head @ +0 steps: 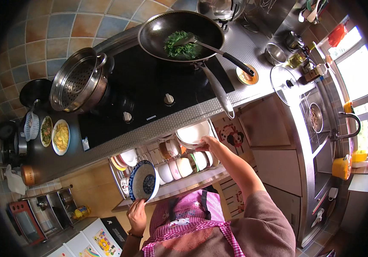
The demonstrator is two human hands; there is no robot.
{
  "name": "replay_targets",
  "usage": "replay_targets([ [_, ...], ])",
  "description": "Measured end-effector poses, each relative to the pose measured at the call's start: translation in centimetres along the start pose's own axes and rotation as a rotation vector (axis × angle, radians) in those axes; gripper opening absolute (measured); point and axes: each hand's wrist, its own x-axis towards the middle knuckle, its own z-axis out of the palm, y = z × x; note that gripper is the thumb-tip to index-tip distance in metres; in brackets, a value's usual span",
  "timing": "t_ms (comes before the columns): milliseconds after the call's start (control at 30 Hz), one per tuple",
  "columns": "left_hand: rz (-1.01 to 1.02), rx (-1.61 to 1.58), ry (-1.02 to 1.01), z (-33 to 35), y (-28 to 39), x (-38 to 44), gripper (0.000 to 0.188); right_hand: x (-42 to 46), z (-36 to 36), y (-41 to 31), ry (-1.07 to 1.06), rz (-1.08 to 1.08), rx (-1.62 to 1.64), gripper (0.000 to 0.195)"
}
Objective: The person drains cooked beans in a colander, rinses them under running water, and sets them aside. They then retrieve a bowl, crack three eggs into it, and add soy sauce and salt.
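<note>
My left hand (pixel 136 214) holds the rim of a blue-and-white patterned bowl (pixel 143 181), tilted over the left part of a pulled-out dish drawer (pixel 187 189). My right hand (pixel 209 143) grips the rim of white bowls (pixel 193 133) that look stacked, at the drawer's back right. Several bowls (pixel 184 167) stand on edge in the drawer's wire rack, with plates (pixel 128 157) at its left. Above, on the black cooktop (pixel 145 86), a wok (pixel 153 35) holds chopped greens (pixel 179 45) and a spatula (pixel 216 49).
A steel steamer pot (pixel 78 82) stands on the cooktop's left. Two dishes of food (pixel 61 137) are on the left counter. The wok's handle (pixel 217 91) juts over the counter edge. A small bowl (pixel 247 74) and a glass lid (pixel 283 84) lie at right, near the sink.
</note>
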Motion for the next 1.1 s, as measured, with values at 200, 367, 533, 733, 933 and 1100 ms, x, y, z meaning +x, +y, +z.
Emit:
replay_targets([
  [200, -0.117, -0.048, -0.002, 0.6, -1.2, -1.0, 0.013, 3.6, 1.8, -1.2, 0.06, -0.102, -0.007, 0.03],
  [367, -0.121, -0.039, -0.055, 1.3, -1.8, -1.0, 0.014, 8.7, 2.5, -1.5, -0.024, -0.178, 0.088, 0.031],
  [533, -0.072, -0.057, -0.078, 1.5, -1.8, 0.0, 0.014, 15.4, 3.0, 0.1, -0.089, -0.44, 0.178, 0.052],
  [733, -0.1, -0.063, -0.07, 1.3, -1.0, 0.7, 0.012, 16.5, 2.1, 0.7, -0.172, -0.49, 0.19, 0.054],
  [933, -0.083, -0.054, -0.078, 1.7, -1.0, 1.8, 0.012, 17.4, 1.5, 1.6, -0.023, -0.394, 0.271, 0.049],
  [1100, -0.056, -0.048, -0.059, 2.2, -0.9, 2.4, 0.013, 16.4, 2.1, 2.5, 0.114, -0.343, 0.254, 0.047],
])
